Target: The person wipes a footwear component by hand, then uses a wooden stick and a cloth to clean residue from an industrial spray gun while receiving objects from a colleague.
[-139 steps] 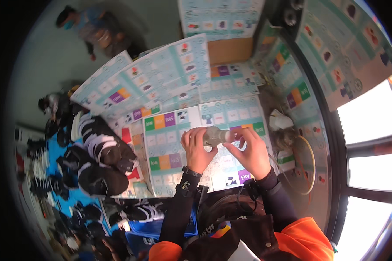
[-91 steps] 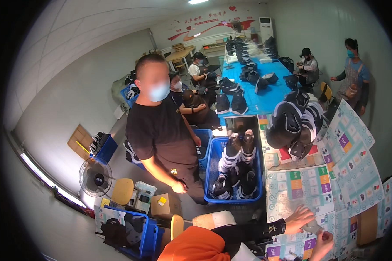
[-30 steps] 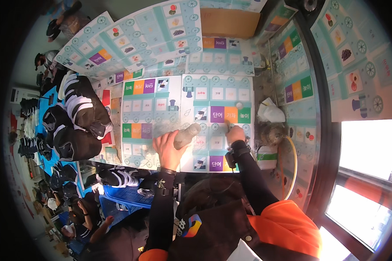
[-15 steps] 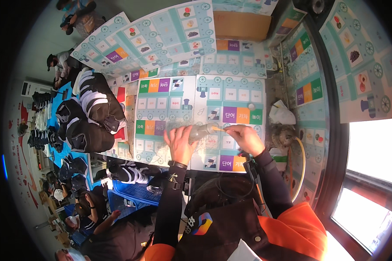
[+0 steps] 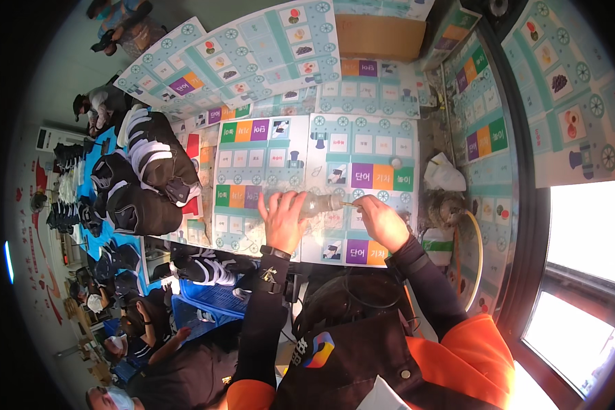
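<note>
My left hand [image 5: 284,219] grips a clear plastic bottle [image 5: 318,203] that lies sideways over the printed play mat [image 5: 301,154], with its neck pointing right. My right hand [image 5: 379,220] is closed at the bottle's mouth and pinches a thin stick-like thing there. A small round cap [image 5: 394,162] lies on the mat just beyond the hands. Both forearms wear dark sleeves, and an orange vest shows at the lower edge.
Black and white skates [image 5: 147,171] are piled to the left. A crumpled white bag [image 5: 443,174] and a hoop [image 5: 473,253] lie at the right by the window. A brown cardboard box [image 5: 379,37] stands at the far side. Other people sit at lower left.
The view swung from a standing person and bins back down to the mat. Over the last second my hands came together on the bottle, and the right hand moved to its mouth.
</note>
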Tool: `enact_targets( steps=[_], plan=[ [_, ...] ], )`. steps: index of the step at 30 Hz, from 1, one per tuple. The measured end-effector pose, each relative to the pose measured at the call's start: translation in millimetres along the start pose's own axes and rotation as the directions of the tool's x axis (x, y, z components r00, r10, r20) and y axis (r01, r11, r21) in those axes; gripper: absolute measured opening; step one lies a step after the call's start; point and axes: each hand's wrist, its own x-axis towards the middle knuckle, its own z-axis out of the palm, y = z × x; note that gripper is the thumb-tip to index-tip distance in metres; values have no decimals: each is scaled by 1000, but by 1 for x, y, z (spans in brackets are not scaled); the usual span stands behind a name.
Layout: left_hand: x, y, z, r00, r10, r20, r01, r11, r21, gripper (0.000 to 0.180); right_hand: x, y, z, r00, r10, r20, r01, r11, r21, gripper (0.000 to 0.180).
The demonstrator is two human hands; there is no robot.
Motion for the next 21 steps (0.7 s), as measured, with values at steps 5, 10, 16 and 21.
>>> enact_targets(
  steps=[5, 10, 16, 21],
  plan=[
    [5, 6, -10, 998, 55, 35, -55, 998, -1, 72, -5, 7, 10, 995, -92, -50, 87, 991, -99, 17],
    [19, 16, -26, 991, 128, 27, -129, 991, 24, 72, -7, 20, 20, 969, -223, -106, 202, 963, -180, 26],
    [28, 22, -37, 986, 160, 39, -162, 986, 44, 71, -1, 22, 18, 907, -362, -215, 308, 919, -246, 26],
    [31, 28, -38, 980, 195, 42, -196, 980, 39, 70, -2, 29, 17, 912, -383, -145, 327, 895, -303, 32]
  ],
)
